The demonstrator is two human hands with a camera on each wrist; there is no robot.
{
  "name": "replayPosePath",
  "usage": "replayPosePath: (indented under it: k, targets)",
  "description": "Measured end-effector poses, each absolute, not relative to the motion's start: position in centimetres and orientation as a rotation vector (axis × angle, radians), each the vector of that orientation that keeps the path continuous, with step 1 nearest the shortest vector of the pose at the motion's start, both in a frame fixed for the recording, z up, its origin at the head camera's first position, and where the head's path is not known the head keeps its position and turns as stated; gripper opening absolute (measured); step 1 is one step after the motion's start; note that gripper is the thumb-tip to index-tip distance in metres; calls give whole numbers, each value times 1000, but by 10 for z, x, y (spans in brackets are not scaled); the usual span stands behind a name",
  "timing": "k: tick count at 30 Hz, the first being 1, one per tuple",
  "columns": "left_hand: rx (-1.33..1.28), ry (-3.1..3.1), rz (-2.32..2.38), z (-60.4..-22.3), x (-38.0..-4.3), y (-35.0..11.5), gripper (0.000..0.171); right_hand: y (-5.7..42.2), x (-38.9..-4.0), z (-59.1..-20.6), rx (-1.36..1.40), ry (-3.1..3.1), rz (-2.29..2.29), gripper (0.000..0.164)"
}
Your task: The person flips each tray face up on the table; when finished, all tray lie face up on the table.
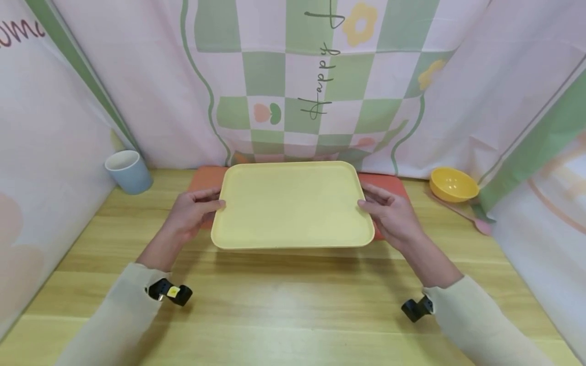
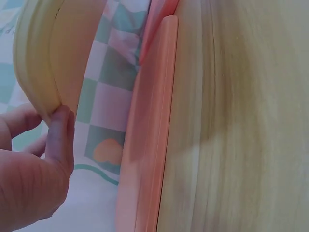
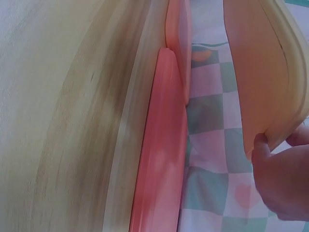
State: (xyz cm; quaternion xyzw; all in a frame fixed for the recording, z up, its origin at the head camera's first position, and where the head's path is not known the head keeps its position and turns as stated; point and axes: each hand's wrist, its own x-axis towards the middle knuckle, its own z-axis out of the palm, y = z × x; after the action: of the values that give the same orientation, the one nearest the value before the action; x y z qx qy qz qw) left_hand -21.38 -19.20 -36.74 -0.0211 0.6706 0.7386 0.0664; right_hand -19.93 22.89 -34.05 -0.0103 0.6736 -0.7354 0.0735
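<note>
Both hands hold a pale yellow rectangular tray (image 1: pixel 293 206) by its two short sides, raised above the table. My left hand (image 1: pixel 188 216) pinches its left rim between thumb and fingers. On the opposite rim, my right hand (image 1: pixel 394 217) grips the same way, thumb over the edge. In both wrist views the lifted tray (image 2: pixel 36 58) is apart from the wood. Behind and below it lie an orange tray (image 1: pixel 201 180) on the left and a red tray (image 1: pixel 389 184) on the right, each partly hidden by the yellow one.
A blue cup (image 1: pixel 133 175) stands at the back left corner of the wooden table (image 1: pixel 284 315). At the back right are a yellow bowl (image 1: pixel 453 185) and a pink spoon (image 1: pixel 480 225). Patterned curtain cloth (image 1: pixel 265 76) closes off the back, with cloth at both sides too.
</note>
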Motion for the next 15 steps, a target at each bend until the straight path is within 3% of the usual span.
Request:
replayPosePath:
  k: [15]
  targets:
    - [-87,2187,2024,-380,-217,-185,55,231,-204,-352,98,2055,-2189,59]
